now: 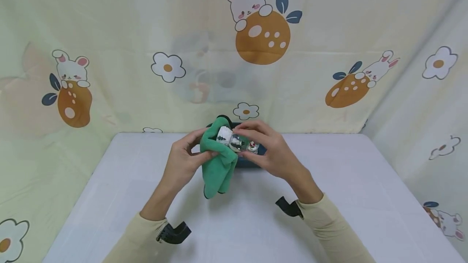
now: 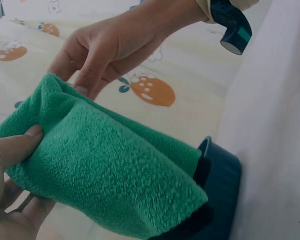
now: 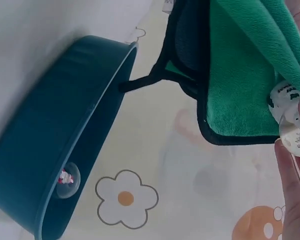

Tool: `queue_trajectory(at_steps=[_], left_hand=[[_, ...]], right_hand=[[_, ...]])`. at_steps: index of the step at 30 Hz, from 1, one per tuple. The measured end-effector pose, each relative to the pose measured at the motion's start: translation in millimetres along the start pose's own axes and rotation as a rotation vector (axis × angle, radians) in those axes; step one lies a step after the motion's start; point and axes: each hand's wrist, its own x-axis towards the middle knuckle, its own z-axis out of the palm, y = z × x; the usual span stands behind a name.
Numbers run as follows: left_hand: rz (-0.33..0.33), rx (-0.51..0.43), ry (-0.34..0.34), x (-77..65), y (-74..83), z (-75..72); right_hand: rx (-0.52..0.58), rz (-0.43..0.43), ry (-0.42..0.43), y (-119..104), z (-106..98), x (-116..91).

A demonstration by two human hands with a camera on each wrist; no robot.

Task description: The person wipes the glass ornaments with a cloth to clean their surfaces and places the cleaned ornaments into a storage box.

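Note:
A green towel point(image 1: 219, 161) with dark edging hangs from my left hand point(image 1: 184, 155), whose thumb presses on it in the left wrist view. Within the towel's fold lies a small snow globe point(image 1: 237, 143), its white base with dark tree marks tilted up toward the cloth. My right hand point(image 1: 272, 149) pinches the clear ball between thumb and fingers. In the right wrist view, the same globe point(image 3: 294, 135) shows partly behind fingertips. Behind the hands stands a dark blue bin point(image 3: 50, 125). Inside it is another snow globe point(image 3: 67, 180) with a red-and-white figure.
The white table point(image 1: 314, 165) runs up to a cream curtain point(image 1: 183, 23) printed with rabbits, fruit and flowers. The bin is close to the table's back edge. Black wrist mounts point(image 1: 174, 233) sit on both sleeves.

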Motion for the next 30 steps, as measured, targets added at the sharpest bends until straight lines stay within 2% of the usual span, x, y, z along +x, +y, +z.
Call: queue_trajectory(at_steps=[6, 14, 21, 27, 30], left_hand=[[0.026, -0.005, 0.011, -2.0, -1.0, 2.4], [0.062, 0.033, 0.017, -4.5, -2.4, 2.6], [0.093, 0.056, 0.048, -5.7, -5.5, 3.5], [0.128, 0.065, 0.058, -6.2, -8.2, 6.7], [0.125, 0.084, 0.061, -7.0, -8.1, 7.9]], right_hand=[[-0.084, -0.095, 0.006, 0, -1, 0], [-0.084, -0.086, 0.049, -4, 3, 0], [-0.078, 0.008, 0.084, -4, 10, 0], [0.029, 0.155, 0.082, -5, 12, -1], [0.068, 0.212, 0.082, -6, 10, 1]])
